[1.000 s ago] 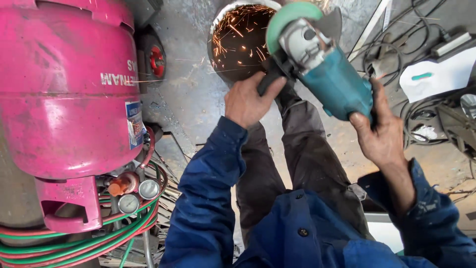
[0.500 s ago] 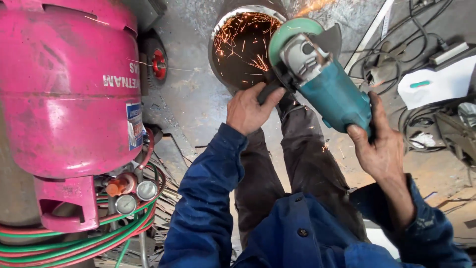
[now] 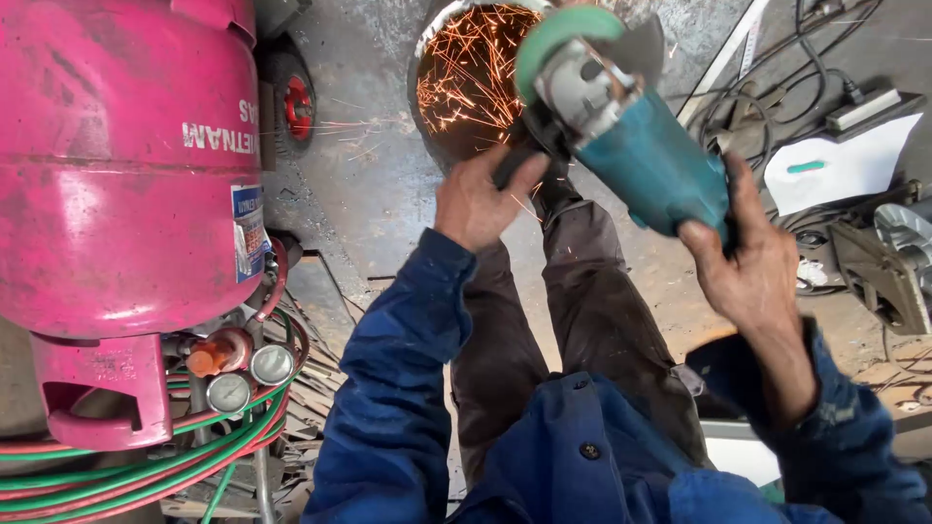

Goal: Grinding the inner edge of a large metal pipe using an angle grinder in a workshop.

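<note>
Gripping one grinder [image 3: 631, 155], two hands

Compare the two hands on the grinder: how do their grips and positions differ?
The left hand wraps the black side handle near the disc end, knuckles toward the camera; the right hand holds the rear of the teal grinder body, fingers spread along it. The left hand sits closer to the sparks than the right hand. Both are bare, come out of blue sleeves, and grip the same tool.

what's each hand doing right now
Left hand: closed on the black side handle of the teal angle grinder.
Right hand: closed on the grinder's rear body.
</note>
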